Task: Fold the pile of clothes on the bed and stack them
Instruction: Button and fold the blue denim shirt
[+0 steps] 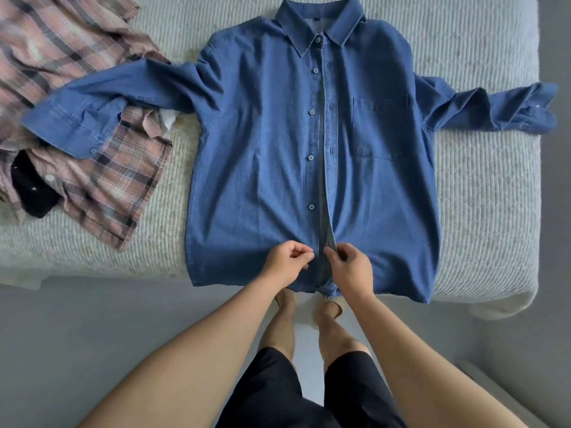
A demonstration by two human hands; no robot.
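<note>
Your left hand [285, 261] has its fingers curled, pinching the button-side edge of the blue denim shirt [256, 156] near the hem, and your right hand [350, 267] pinches the facing edge just beside it, so the two hands sit close together over the lower front opening. The shirt lies face up and spread flat on the bed [482, 193], collar away from you, hem at the near edge, the front open in a narrow gap from mid-chest down. Its left-hand sleeve stretches out over a pink plaid shirt [117, 186] heaped at the left of the bed; the other sleeve reaches the bed's right edge. A small black garment [34, 193] lies against the plaid.
</note>
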